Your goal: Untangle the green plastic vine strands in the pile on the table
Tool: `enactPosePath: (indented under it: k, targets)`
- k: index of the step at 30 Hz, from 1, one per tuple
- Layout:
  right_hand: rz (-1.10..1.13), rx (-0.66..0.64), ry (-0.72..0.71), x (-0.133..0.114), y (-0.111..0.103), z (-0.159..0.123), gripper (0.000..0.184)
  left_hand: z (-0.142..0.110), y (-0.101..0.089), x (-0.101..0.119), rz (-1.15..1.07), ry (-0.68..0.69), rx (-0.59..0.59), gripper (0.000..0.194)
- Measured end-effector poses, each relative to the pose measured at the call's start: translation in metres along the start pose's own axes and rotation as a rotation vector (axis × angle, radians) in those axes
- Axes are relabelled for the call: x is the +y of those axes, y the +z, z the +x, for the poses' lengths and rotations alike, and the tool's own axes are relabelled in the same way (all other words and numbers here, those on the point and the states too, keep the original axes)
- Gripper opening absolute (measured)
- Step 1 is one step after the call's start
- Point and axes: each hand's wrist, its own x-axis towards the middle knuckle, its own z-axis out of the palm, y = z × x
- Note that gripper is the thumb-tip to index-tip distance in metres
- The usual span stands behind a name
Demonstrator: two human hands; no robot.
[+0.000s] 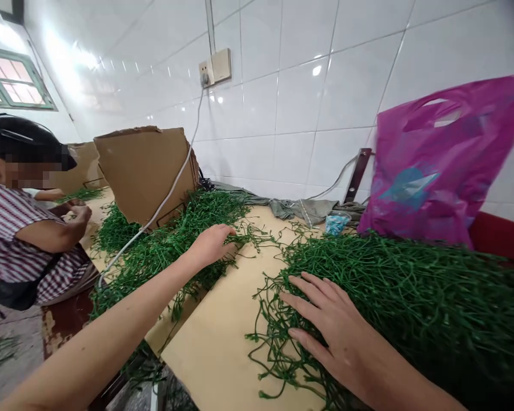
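My right hand lies palm down with its fingers spread on the near-left edge of a large heap of thin green stems, which look like plastic and have small knobs at their ends. My left hand is stretched forward over the right edge of a second heap of the same green stems. Its thumb and fingers are apart, and no held stem shows; the fingertips touch or hover just above a few loose stems. Between the heaps lies the bare tan tabletop.
A cardboard sheet stands behind the left heap, with a white cable hanging across it from a wall socket. A purple plastic bag stands behind the right heap, near a small blue patterned cup. At left a person handles something small.
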Motion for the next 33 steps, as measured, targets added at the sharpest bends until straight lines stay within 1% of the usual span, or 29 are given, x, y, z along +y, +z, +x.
enactPosePath:
  k: [2, 4, 6, 7, 9, 12, 14, 15, 16, 17, 18, 20, 21, 22, 24, 26, 28, 29, 30, 33]
  targets:
    - [0.018, -0.009, -0.002, -0.005, -0.009, 0.001, 0.044, 0.022, 0.014, 0.0, 0.072, 0.014, -0.018, 0.032]
    - [0.031, -0.028, 0.001, -0.009, -0.018, 0.002, 0.042, 0.037, 0.022, -0.001, 0.116, 0.017, -0.044, 0.035]
    - [0.039, -0.051, 0.011, -0.011, -0.028, 0.003, 0.041, 0.047, 0.022, -0.002, 0.135, -0.001, -0.059, 0.036]
    - [0.041, -0.058, 0.015, -0.012, -0.032, 0.003, 0.04, 0.051, 0.019, -0.004, 0.137, -0.017, -0.058, 0.036]
    - [0.046, -0.052, 0.013, -0.011, -0.039, 0.003, 0.039, 0.057, 0.005, -0.009, 0.132, -0.052, -0.032, 0.035]
    - [0.05, 0.023, -0.004, -0.005, -0.043, 0.002, 0.038, 0.06, -0.028, -0.017, 0.119, -0.081, 0.071, 0.033]
    - [0.049, 0.084, -0.01, 0.0, -0.042, 0.0, 0.036, 0.061, -0.047, -0.018, 0.132, -0.06, 0.172, 0.037]
    - [0.048, 0.107, -0.01, 0.002, -0.041, -0.001, 0.035, 0.062, -0.053, -0.017, 0.149, -0.045, 0.2, 0.037]
    - [0.048, 0.123, -0.01, 0.003, -0.039, -0.002, 0.034, 0.063, -0.055, -0.014, 0.164, -0.019, 0.2, 0.037]
    - [0.047, 0.129, -0.011, 0.004, -0.038, -0.003, 0.033, 0.064, -0.054, -0.01, 0.18, 0.006, 0.169, 0.036]
    - [0.045, 0.13, -0.014, 0.004, -0.037, -0.003, 0.033, 0.066, -0.048, -0.005, 0.193, 0.035, 0.116, 0.036]
    - [0.038, 0.117, -0.022, 0.002, -0.037, -0.004, 0.033, 0.068, -0.028, 0.007, 0.201, 0.094, 0.001, 0.036]
    - [0.036, 0.105, -0.026, 0.001, -0.038, -0.004, 0.033, 0.069, -0.015, 0.014, 0.195, 0.131, -0.035, 0.035]
    - [0.034, 0.091, -0.03, -0.001, -0.039, -0.003, 0.034, 0.069, -0.002, 0.02, 0.183, 0.17, -0.056, 0.034]
    - [0.036, 0.068, -0.038, -0.004, -0.042, -0.002, 0.034, 0.07, 0.02, 0.031, 0.132, 0.239, -0.055, 0.032]
    - [0.038, 0.057, -0.045, -0.004, -0.043, -0.001, 0.034, 0.071, 0.032, 0.037, 0.046, 0.277, -0.031, 0.023]
    - [0.039, 0.071, -0.044, -0.001, -0.043, -0.001, 0.034, 0.073, 0.031, 0.038, -0.072, 0.28, 0.027, 0.015]
    - [0.038, 0.085, -0.041, 0.001, -0.042, -0.001, 0.033, 0.075, 0.026, 0.038, -0.144, 0.269, 0.07, 0.016]
    - [0.037, 0.102, -0.035, 0.005, -0.041, -0.001, 0.033, 0.076, 0.019, 0.038, -0.223, 0.254, 0.122, 0.021]
    - [0.044, 0.163, -0.011, 0.016, -0.039, -0.001, 0.031, 0.08, -0.008, 0.041, -0.489, 0.208, 0.3, 0.044]
